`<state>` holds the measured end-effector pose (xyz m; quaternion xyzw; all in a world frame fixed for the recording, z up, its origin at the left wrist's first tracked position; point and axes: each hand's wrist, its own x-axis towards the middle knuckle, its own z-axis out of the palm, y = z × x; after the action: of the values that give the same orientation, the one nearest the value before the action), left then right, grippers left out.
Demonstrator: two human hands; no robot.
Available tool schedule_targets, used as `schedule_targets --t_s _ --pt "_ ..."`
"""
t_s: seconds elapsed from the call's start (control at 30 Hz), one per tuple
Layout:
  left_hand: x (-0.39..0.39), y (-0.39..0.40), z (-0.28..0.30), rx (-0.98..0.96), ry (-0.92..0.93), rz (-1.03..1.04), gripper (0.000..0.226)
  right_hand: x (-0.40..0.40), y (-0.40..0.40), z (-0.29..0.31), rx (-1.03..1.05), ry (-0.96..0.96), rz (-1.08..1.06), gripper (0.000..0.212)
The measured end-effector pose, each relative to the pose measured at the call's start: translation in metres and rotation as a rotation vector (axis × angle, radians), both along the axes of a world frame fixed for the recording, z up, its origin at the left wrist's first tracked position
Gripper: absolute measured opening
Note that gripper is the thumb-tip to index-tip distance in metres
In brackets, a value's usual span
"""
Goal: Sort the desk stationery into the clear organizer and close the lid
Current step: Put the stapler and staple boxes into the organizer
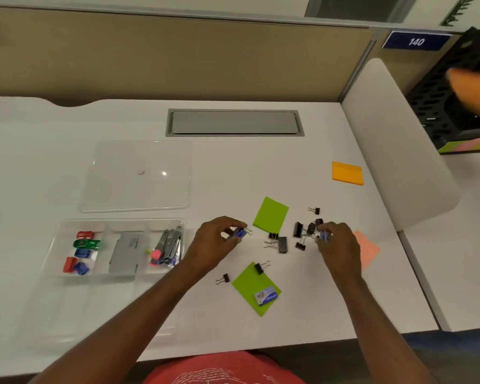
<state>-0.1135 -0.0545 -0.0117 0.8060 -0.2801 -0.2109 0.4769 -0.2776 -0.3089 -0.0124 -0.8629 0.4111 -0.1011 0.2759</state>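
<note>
White desk: each hand pinches a blue box, organizer lying left.

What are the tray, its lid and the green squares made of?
Tray: clear, glossy plastic by the look; the contents and desk show through. Lid: seemingly the same plastic, with a bright light reflection. Green squares: thin matte paper, probably sticky notes.

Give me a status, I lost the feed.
Left hand pinches a small blue box; right hand pinches another. Organizer open, lid off behind it. Binder clips loose between hands.
</note>
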Motion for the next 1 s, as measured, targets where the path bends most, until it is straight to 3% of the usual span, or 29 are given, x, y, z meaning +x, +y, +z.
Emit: schedule_targets --t_s 0.37,0.63,1.0 --pt "0.018 0.119 0.009 -0.027 0.04 0.024 0.032 0.086 0.122 0.012 0.583 -0.16 0.032 0.022" --pt "0.008 0.179 0.004 0.025 -0.094 -0.124 0.031 0.116 0.19 0.023 0.704 -0.161 0.143 0.024" --pt "0.027 0.19 0.005 0.066 -0.128 0.062 0.018 0.108 0.244 0.034 0.714 -0.021 0.35 0.019"
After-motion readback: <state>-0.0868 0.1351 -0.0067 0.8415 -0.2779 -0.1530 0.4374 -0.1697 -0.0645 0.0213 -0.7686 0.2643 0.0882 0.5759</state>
